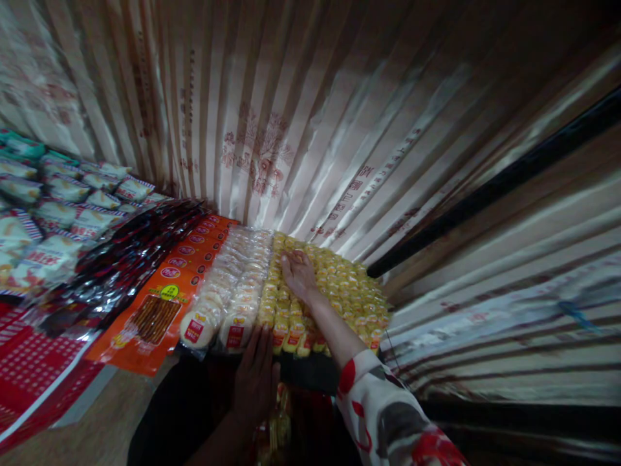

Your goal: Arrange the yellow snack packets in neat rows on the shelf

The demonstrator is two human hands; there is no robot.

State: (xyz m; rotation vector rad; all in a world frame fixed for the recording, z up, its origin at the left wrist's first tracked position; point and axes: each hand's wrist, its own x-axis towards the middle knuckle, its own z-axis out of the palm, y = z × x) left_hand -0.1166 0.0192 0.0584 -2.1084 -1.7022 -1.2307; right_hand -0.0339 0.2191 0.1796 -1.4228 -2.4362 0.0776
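Rows of small yellow-wrapped snack packs (352, 294) lie tightly side by side in front of me. My right hand (299, 275) reaches over them and rests on their upper left part, fingers apart and holding nothing that I can see. Left of these are two rows of round white crackers in clear wrap (235, 323). My left hand (257, 366) lies with its fingers stretched out against the front edge, where the crackers meet the yellow packs. Its fingertips touch the packs there.
Orange bags of snack sticks (158, 314) overlap left of the crackers, then dark shiny packets (130, 252) and white snack bags (53, 259). A red plastic basket (43, 362) stands at lower left. Stacked printed cartons (272, 149) rise behind, with a black bar (485, 188) on the right.
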